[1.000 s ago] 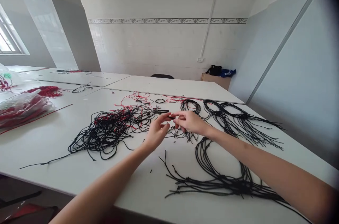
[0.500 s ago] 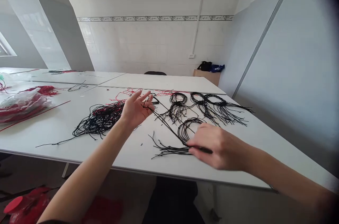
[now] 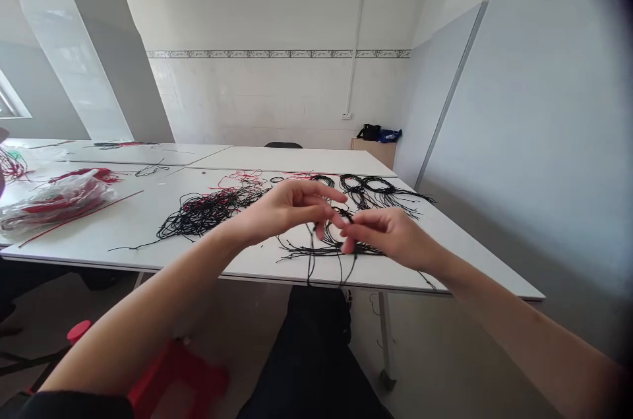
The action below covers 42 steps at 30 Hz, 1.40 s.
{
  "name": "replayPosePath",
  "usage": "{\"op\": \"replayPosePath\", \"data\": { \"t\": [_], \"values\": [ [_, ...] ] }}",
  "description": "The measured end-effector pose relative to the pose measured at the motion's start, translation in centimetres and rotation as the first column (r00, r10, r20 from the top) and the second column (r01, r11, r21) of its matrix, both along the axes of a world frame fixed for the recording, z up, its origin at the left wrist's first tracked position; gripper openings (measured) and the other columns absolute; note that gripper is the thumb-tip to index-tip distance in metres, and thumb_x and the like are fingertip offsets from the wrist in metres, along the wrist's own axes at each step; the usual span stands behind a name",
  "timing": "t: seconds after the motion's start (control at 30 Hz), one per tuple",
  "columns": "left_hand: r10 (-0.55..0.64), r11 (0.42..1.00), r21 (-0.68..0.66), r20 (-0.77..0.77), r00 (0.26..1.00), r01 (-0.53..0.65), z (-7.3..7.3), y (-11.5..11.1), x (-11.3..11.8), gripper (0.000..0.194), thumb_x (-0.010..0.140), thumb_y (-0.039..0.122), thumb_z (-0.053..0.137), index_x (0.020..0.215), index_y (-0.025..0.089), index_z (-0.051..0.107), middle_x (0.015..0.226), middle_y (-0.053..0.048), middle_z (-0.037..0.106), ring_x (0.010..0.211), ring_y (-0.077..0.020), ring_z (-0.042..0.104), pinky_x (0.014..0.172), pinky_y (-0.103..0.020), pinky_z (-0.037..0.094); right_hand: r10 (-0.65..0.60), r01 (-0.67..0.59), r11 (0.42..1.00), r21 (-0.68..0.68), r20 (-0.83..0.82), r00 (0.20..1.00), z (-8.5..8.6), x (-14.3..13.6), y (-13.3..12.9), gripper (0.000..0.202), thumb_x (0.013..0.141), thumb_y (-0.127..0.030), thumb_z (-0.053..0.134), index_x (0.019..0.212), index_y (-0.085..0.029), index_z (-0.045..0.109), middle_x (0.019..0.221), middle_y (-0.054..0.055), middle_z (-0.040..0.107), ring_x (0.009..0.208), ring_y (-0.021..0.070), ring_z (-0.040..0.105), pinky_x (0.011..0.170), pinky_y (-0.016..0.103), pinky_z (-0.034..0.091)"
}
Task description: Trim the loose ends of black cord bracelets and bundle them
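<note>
In front of me, above the table's near edge, my hands are close together with black cord between them. My left hand has its thumb and fingers brought together on the cord, and thin strands of black cord hang below it. The fingertips of my right hand pinch the cord close to the left fingertips; the exact grip is partly hidden. Beneath my hands, a coiled bundle of black cords lies on the white table, its loose ends pointing left.
Tied black cord bundles lie at the back right. A tangled pile of black cord is to the left, with red cord behind it. Farther left sits a plastic bag of red cord. A red stool stands below.
My right hand has lifted off the coiled bundle, which stays on the table. My left hand has moved right and down, and the two hands have come together. The view has shifted.
</note>
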<state>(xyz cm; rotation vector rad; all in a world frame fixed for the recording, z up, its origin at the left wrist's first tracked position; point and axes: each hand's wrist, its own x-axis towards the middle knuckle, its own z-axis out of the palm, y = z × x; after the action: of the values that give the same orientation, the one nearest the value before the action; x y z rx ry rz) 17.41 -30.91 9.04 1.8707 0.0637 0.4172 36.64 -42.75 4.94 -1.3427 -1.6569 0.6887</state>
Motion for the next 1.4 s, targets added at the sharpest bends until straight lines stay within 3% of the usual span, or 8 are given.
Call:
{"op": "replayPosePath", "data": {
  "t": [0.17, 0.37, 0.5, 0.73, 0.9, 1.03, 1.27, 1.4],
  "values": [
    [-0.002, 0.976, 0.206, -0.297, 0.955, 0.066, 0.2, -0.1, -2.4, 0.022, 0.09, 0.033, 0.055, 0.099, 0.017, 0.067, 0.067, -0.001, 0.068, 0.055, -0.0108, 0.06, 0.061, -0.025, 0.048, -0.084, 0.186, 0.967, 0.176, -0.467, 0.88, 2.2, 2.3, -4.1, 0.024, 0.079, -0.042, 0.072, 0.072, -0.019, 0.068, 0.042, -0.008, 0.035, 0.034, 0.0042, 0.032, 0.032, 0.018, 0.03],
    [-0.067, 0.807, 0.48, -0.504, 0.861, 0.344, 0.1, -0.9, -2.8, 0.015, 0.088, 0.03, 0.058, 0.09, 0.023, 0.072, 0.147, -0.002, 0.044, 0.133, -0.0248, 0.041, 0.106, -0.032, 0.034, -0.162, 0.3, 0.939, 0.165, -0.558, 0.814, 3.5, 1.8, -6.1, 0.022, 0.076, -0.039, 0.073, 0.071, -0.019, 0.068, 0.047, -0.008, 0.029, 0.032, 0.0024, 0.026, 0.025, 0.016, 0.016],
    [-0.092, 0.855, 0.434, -0.413, 0.906, 0.285, 0.1, -1.6, -2.2, 0.019, 0.088, 0.028, 0.056, 0.079, 0.018, 0.07, 0.13, -0.007, 0.059, 0.113, -0.0222, 0.057, 0.092, -0.029, 0.044, -0.136, 0.275, 0.948, 0.162, -0.575, 0.807, 3.8, 1.8, -7.0, 0.019, 0.079, -0.036, 0.071, 0.077, -0.018, 0.067, 0.049, -0.009, 0.034, 0.028, 0.0012, 0.027, 0.021, 0.016, 0.016],
    [-0.258, 0.966, -0.127, -0.382, 0.888, 0.226, -1.6, -2.1, -2.6, 0.021, 0.089, 0.041, 0.055, 0.084, 0.02, 0.056, 0.05, 0.0, 0.062, 0.041, -0.0121, 0.052, 0.047, -0.024, 0.041, -0.058, 0.204, 0.968, 0.146, -0.663, 0.747, 4.9, 2.9, -9.6, 0.018, 0.089, -0.032, 0.059, 0.079, -0.02, 0.068, 0.047, -0.011, 0.032, 0.018, -0.0017, 0.024, 0.018, 0.016, 0.003],
    [-0.2, 0.935, 0.117, -0.606, 0.77, 0.335, -2.1, -2.9, -2.4, 0.017, 0.085, 0.036, 0.06, 0.094, 0.022, 0.062, 0.053, 0.004, 0.058, 0.045, -0.0108, 0.051, 0.045, -0.021, 0.037, -0.136, 0.268, 0.945, 0.188, -0.519, 0.844, 4.6, 1.8, -9.4, 0.018, 0.083, -0.038, 0.068, 0.08, -0.021, 0.07, 0.048, -0.008, 0.038, 0.02, 0.0005, 0.031, 0.016, 0.016, 0.014],
    [-0.13, 0.873, 0.388, -0.401, 0.907, 0.297, -2.2, -3.8, -1.6, 0.016, 0.08, 0.03, 0.066, 0.069, 0.019, 0.068, 0.101, -0.008, 0.068, 0.088, -0.0185, 0.063, 0.074, -0.026, 0.048, -0.114, 0.185, 0.971, 0.152, -0.383, 0.917, 4.3, 0.8, -9.1, 0.022, 0.085, -0.044, 0.065, 0.083, -0.023, 0.069, 0.048, -0.007, 0.041, 0.021, 0.0018, 0.033, 0.017, 0.017, 0.016],
    [-0.348, 0.92, -0.254, -0.186, 0.919, 0.297, -2.2, -4.0, -1.1, 0.026, 0.092, 0.035, 0.054, 0.077, 0.015, 0.063, 0.08, -0.01, 0.073, 0.077, -0.0176, 0.068, 0.071, -0.028, 0.052, -0.359, 0.436, 0.866, 0.244, -0.303, 0.883, 4.4, 1.7, -9.0, 0.019, 0.089, -0.042, 0.059, 0.09, -0.023, 0.064, 0.053, -0.006, 0.04, 0.024, 0.0031, 0.032, 0.021, 0.019, 0.017],
    [-0.143, 0.839, -0.525, 0.036, 0.989, 0.14, -2.5, -4.7, -0.4, 0.023, 0.087, 0.031, 0.063, 0.073, 0.013, 0.06, 0.076, -0.008, 0.072, 0.074, -0.0149, 0.069, 0.071, -0.024, 0.054, -0.539, 0.516, 0.751, 0.412, -0.069, 0.839, 2.6, 0.9, -8.7, 0.02, 0.093, -0.032, 0.053, 0.113, -0.027, 0.053, 0.063, -0.003, 0.051, 0.036, 0.0081, 0.043, 0.031, 0.022, 0.033]
  ]
}}
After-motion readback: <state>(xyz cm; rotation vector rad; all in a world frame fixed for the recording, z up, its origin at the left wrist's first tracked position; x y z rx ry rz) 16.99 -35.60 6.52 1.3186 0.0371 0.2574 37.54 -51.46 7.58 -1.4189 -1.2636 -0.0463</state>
